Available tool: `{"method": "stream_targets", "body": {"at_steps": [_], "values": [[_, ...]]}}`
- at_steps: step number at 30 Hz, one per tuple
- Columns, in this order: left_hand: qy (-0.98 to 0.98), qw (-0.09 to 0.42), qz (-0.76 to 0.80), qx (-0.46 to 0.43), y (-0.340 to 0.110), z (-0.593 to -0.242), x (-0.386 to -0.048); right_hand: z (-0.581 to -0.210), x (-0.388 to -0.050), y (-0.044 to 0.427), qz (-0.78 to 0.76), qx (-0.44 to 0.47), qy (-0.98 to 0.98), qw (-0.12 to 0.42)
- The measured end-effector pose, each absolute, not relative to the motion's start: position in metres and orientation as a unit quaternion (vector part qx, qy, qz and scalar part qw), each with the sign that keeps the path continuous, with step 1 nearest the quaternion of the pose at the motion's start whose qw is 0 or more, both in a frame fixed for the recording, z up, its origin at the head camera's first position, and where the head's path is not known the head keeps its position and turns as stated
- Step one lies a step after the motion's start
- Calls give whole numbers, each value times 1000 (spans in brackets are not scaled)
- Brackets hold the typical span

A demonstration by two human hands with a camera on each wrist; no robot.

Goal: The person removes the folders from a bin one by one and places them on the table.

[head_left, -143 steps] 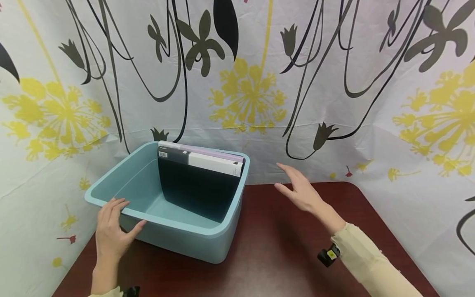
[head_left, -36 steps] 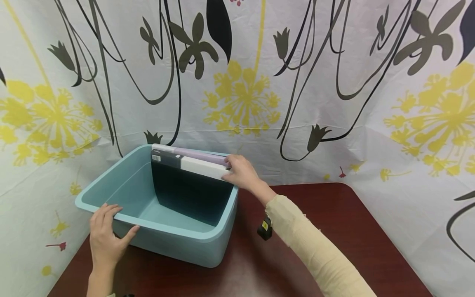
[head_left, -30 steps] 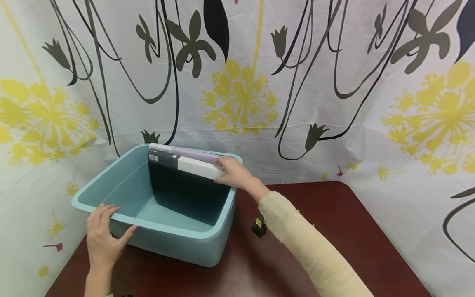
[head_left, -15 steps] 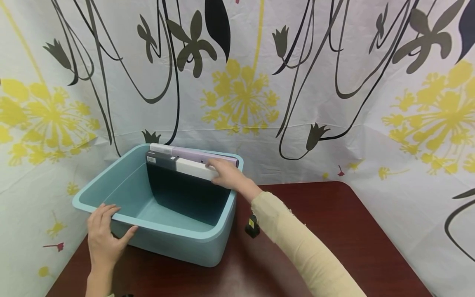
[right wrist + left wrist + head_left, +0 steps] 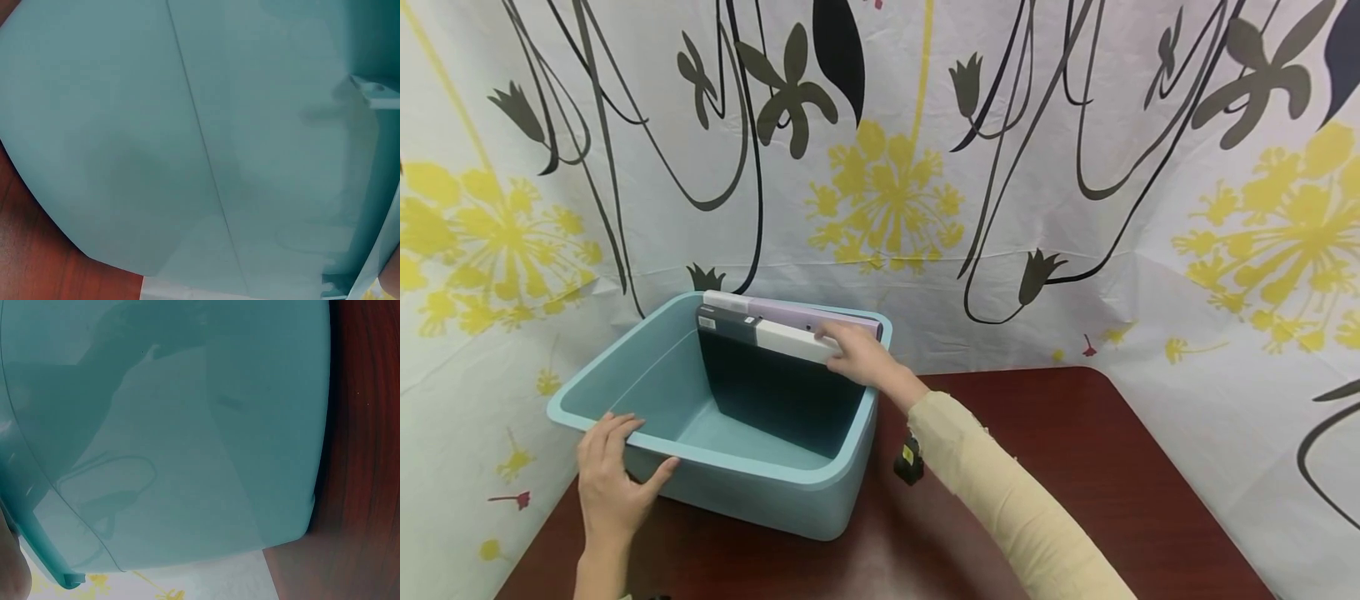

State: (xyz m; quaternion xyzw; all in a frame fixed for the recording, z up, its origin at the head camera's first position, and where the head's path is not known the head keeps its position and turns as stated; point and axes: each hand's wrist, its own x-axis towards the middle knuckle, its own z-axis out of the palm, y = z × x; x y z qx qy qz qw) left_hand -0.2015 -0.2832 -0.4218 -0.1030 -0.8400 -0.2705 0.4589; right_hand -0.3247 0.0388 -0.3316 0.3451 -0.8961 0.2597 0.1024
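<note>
A light-blue plastic tub (image 5: 737,462) sits on the table. Two binders stand on edge inside it, towards its back right. The front binder (image 5: 775,392) has a black cover and a dark-grey and white spine. Behind it, leaning apart at the top, is a binder with a lilac spine (image 5: 782,312). My right hand (image 5: 861,354) pinches the right end of the front binder's spine; the thumb is partly hidden. My left hand (image 5: 613,475) holds the tub's near-left rim, fingers over it and thumb along the outside. Both wrist views mostly show the tub's outer wall (image 5: 169,456).
The dark red-brown table (image 5: 1037,467) extends to the right of the tub. A patterned cloth (image 5: 1075,125) hangs close behind and beside the table. A small black device (image 5: 910,461) is at the right wrist, below the sleeve.
My right hand came from the open side at right onto the binders' spines, then shifted left. The front binder tipped slightly forward, apart from the lilac one. Over the last half second little moved.
</note>
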Motion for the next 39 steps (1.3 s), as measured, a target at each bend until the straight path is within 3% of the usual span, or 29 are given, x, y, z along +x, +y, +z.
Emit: {"method": "stream_targets", "body": {"at_steps": [19, 33, 39], "values": [[-823, 486, -270, -116, -282, -424, -205, -325, -322, 56, 418, 313, -838, 158], [-825, 483, -269, -114, -283, -425, -205, -299, -304, 73, 529, 282, -757, 259], [-820, 487, -275, -121, -283, -424, -205, -278, -279, 79, 578, 273, -710, 295]]}}
